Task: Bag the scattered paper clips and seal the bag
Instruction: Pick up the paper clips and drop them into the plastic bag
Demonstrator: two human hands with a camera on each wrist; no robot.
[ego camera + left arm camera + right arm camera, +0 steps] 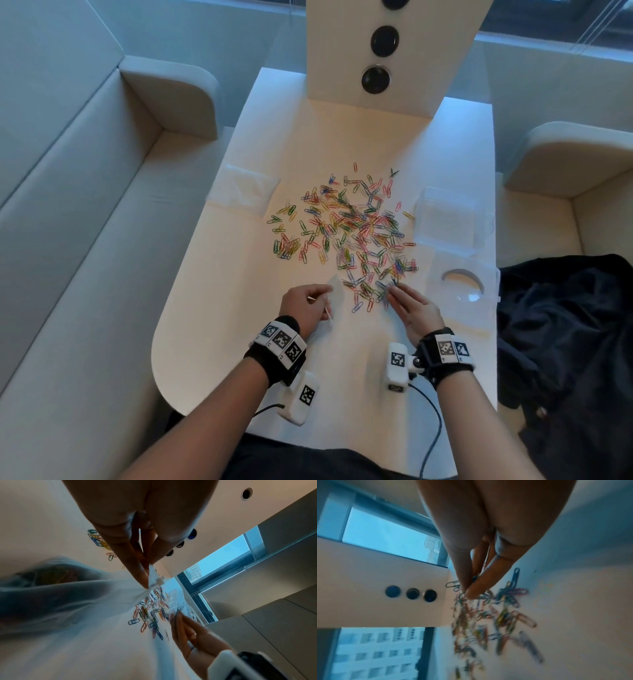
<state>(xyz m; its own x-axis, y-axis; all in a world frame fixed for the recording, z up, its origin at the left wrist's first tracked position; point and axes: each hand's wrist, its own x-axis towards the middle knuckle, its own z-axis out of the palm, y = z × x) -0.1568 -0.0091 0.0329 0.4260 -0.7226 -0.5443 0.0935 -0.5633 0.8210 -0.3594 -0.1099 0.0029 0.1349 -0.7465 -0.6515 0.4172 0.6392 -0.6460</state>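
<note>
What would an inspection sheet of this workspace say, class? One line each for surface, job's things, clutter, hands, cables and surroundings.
Surface: white table with rounded near corners, lit warm in the middle.
Job's things: coloured paper clips scattered across the middle; clear zip bag held at its top edge.
Clutter: clear plastic box and flat clear packaging to the right; another clear bag to the left.
Hands: left hand pinches the zip bag; right hand pinches clips at the pile's near edge.
Cables: a dark cable runs from each wrist camera.
Surroundings: pale benches either side, dark garment on the right, upright panel with three round buttons, window behind.
</note>
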